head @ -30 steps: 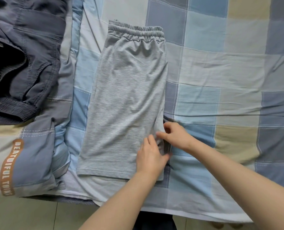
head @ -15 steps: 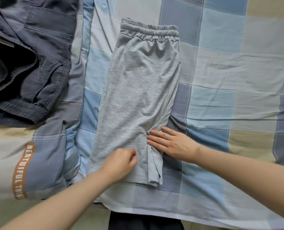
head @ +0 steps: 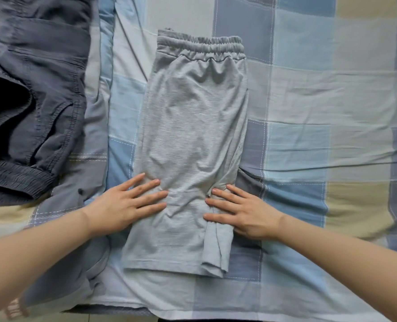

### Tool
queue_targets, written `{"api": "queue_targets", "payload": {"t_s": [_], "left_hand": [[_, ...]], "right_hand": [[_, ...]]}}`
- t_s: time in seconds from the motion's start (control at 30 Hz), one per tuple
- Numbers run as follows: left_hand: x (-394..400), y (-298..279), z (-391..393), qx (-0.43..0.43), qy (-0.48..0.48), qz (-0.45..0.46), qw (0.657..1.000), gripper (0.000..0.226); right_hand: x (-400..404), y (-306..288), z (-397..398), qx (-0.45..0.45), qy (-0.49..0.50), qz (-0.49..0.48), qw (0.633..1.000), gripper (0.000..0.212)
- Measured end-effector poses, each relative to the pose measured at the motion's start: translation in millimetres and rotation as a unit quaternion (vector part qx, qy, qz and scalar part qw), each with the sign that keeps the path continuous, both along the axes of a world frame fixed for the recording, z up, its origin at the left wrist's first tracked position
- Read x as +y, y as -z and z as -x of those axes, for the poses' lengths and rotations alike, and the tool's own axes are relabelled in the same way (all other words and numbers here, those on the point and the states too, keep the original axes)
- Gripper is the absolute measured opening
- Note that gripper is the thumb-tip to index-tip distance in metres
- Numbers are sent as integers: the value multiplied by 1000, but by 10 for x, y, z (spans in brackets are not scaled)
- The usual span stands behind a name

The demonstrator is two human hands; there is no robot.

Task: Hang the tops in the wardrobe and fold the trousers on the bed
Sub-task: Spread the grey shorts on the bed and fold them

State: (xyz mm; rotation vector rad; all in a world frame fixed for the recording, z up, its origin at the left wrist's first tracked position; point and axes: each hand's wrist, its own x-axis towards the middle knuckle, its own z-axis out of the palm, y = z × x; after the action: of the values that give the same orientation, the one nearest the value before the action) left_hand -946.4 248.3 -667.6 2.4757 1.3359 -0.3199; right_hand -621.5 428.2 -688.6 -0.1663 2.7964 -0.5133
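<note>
Head view: I am watching the left hand (head: pixel 125 205) and right hand (head: pixel 241 211) lying flat, gripping nothing, pressing grey shorts (head: pixel 192 135) on the bed (head: pixel 332 101). They look soft and light; I would take the hem corners.

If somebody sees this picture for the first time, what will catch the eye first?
First, the grey shorts lying lengthwise in the middle of the checked bedsheet. The left hand and the right hand press flat on their lower part, one at each side. A dark garment lies at the upper left.
</note>
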Motion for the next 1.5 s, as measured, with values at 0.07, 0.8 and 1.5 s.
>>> {"api": "queue_targets", "payload": {"t_s": [0.07,0.8,1.5], "left_hand": [[-8,-80,-63,-110,-116,32,987,65],[227,-280,-78,-236,-701,87,667,16],[596,-89,285,47,-104,6,993,114]], "right_hand": [[15,-75,-58,-24,56,94,994,51],[277,-567,-33,15,645,192,740,31],[780,-240,167,-7,25,-92,995,67]]}}
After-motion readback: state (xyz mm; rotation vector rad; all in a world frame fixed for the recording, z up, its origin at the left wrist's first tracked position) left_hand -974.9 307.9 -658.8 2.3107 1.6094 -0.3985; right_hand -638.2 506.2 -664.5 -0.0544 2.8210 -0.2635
